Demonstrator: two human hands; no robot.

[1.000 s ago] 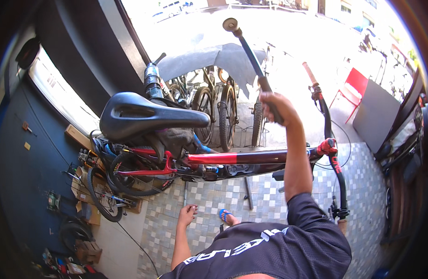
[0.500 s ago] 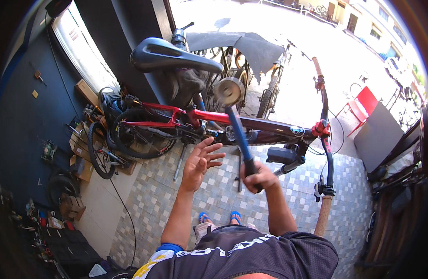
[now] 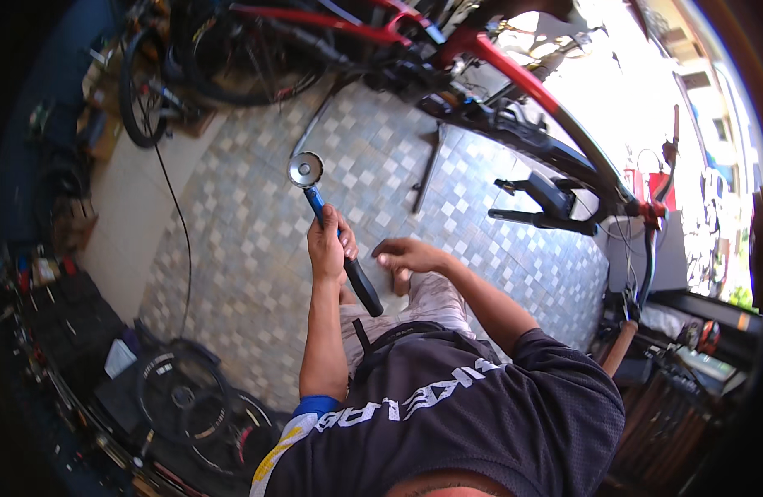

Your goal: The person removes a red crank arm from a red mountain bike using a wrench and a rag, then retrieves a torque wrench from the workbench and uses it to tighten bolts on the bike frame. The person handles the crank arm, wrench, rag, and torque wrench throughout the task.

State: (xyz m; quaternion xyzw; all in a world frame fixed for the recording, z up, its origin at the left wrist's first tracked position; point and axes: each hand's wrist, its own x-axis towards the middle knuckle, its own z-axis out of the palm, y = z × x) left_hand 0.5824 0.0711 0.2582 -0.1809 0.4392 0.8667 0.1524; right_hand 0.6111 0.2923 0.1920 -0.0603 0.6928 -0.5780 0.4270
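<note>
My left hand (image 3: 327, 242) is wrapped round a wrench (image 3: 364, 287) with a blue shaft and a black grip. A round metal head with a notched rim is at the wrench's far end, above the tiled floor. To the right of the grip is my right hand (image 3: 408, 258), apart from the tool, its fingers loosely bent and spread with nothing in them. Beyond both hands stands a red-and-black bicycle frame (image 3: 522, 74), which runs from the upper left to the handlebar at the right.
A thin metal leg (image 3: 428, 170) reaches the floor under the frame. A black cable (image 3: 176, 211) crosses the floor at left. Bicycle wheels (image 3: 182, 396) lie at lower left. A cluttered bench (image 3: 50, 306) lines the left side, and a red chair (image 3: 646, 184) stands outside.
The wrench has passed from my right hand to my left and lies lower and further left. My right hand has drawn back toward my body. The view has turned down, so the bicycle sits higher.
</note>
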